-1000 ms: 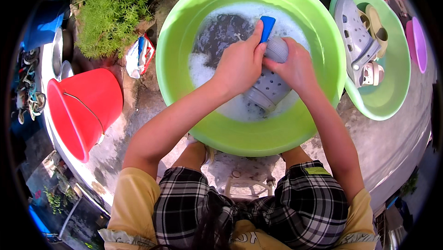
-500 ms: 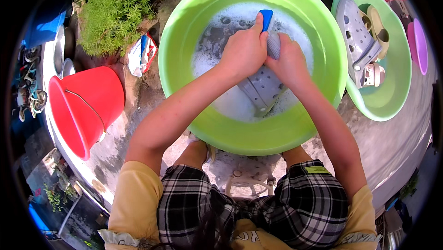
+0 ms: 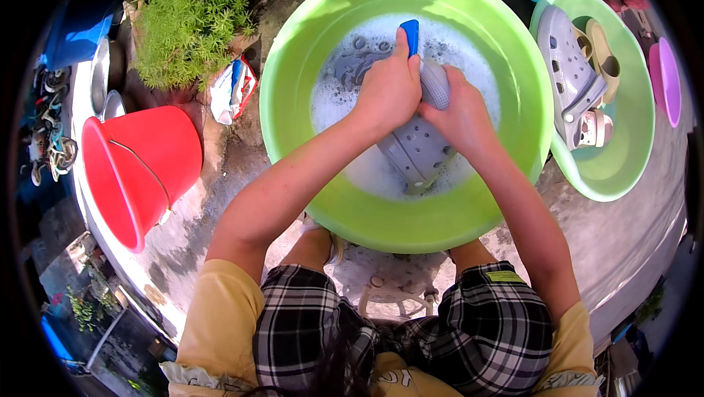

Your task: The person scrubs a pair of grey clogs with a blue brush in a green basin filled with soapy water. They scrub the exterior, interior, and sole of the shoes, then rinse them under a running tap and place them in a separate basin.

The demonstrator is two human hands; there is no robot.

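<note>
A grey clog (image 3: 419,148) with round holes lies tilted in the foamy water of a large green basin (image 3: 290,126). My right hand (image 3: 463,112) is closed around the sole side of the clog, near its textured grey end. In my left hand (image 3: 389,90) is a blue scrubbing brush (image 3: 411,36), pressed against the clog; my index finger stretches along its handle. Only the handle's end shows, and the bristles are hidden under my fingers.
To the right, a pale green basin (image 3: 631,155) holds another grey clog (image 3: 561,60), tan slip-ons (image 3: 605,56) and a small pale shoe (image 3: 595,129). A red bucket (image 3: 150,170) lies tipped at left, near a crumpled packet (image 3: 233,90) and a leafy plant (image 3: 187,23).
Both hands stay on the brush and clog. The brush has shifted slightly left and down, and more of the clog's textured sole shows between my hands. The whole view has shifted slightly.
</note>
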